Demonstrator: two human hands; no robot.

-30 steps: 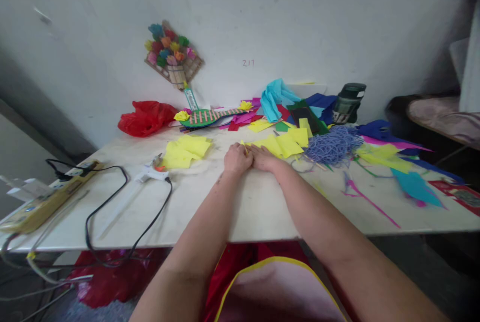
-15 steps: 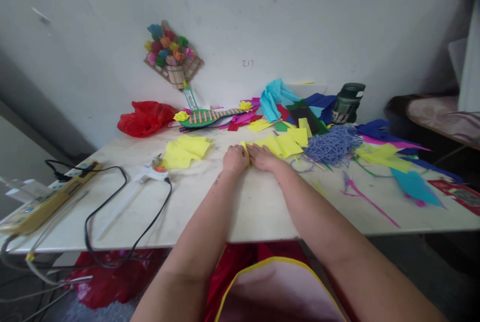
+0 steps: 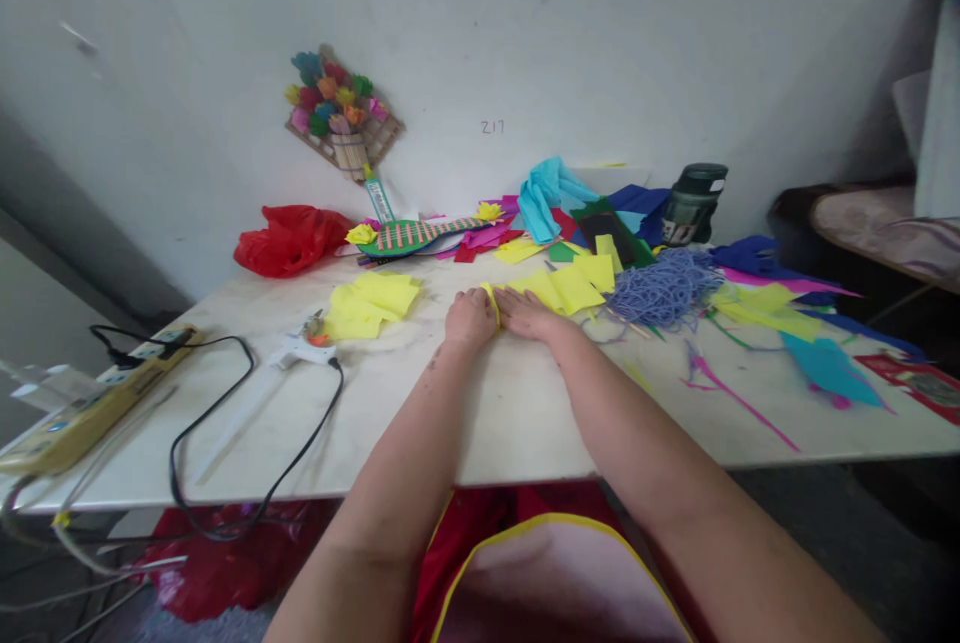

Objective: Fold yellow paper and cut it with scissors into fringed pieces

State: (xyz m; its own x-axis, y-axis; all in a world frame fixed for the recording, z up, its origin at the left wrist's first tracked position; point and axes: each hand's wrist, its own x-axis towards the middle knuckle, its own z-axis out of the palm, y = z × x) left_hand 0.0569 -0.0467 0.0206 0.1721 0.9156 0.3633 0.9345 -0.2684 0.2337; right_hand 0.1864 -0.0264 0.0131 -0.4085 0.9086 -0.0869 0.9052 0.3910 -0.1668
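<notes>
Both hands meet on the white tabletop (image 3: 517, 413) around a small folded piece of yellow crepe paper (image 3: 490, 297). My left hand (image 3: 470, 319) is curled closed on the paper's left side. My right hand (image 3: 526, 314) lies low with its fingers stretched out, their tips against the right side of the strip. Most of the piece is hidden by the fingers. Several yellow crepe paper squares (image 3: 581, 289) lie just beyond my right hand. To the left of my hands is another loose pile of yellow paper (image 3: 371, 303).
A white glue gun (image 3: 304, 353) with a black cord lies left, near a yellow power strip (image 3: 97, 403). Purple-blue yarn (image 3: 664, 288) is heaped at right, before a dark green bottle (image 3: 694, 203). A flower-decorated green board (image 3: 420, 235) and red plastic bag (image 3: 291, 239) sit along the wall.
The hands stay in the same place around the yellow paper. The whole view shifts very slightly; nothing else has visibly moved.
</notes>
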